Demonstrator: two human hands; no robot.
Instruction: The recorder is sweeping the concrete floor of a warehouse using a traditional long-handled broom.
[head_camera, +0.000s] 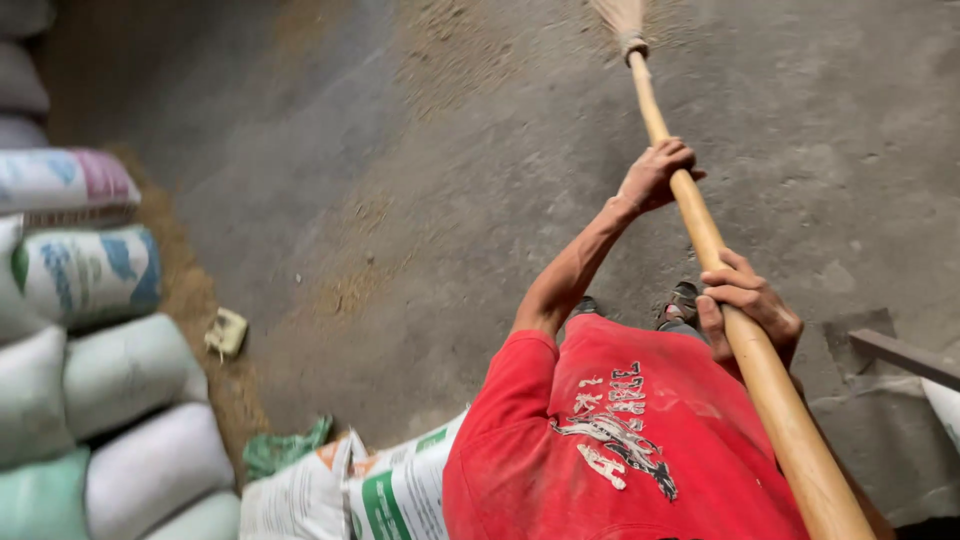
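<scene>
Broom handle (745, 345) cropped below, both hands gripping

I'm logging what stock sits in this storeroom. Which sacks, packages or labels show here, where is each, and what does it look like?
Stacked sacks: left edge, plump, white and pale green.
Printed sack: in that stack, white with blue and green patches.
Top sack: white with blue and pink print.
Lying sacks: bottom centre, white with green and orange markings.
Small scrap: floor beside the stack, pale yellow.
No signs or screens.
</scene>
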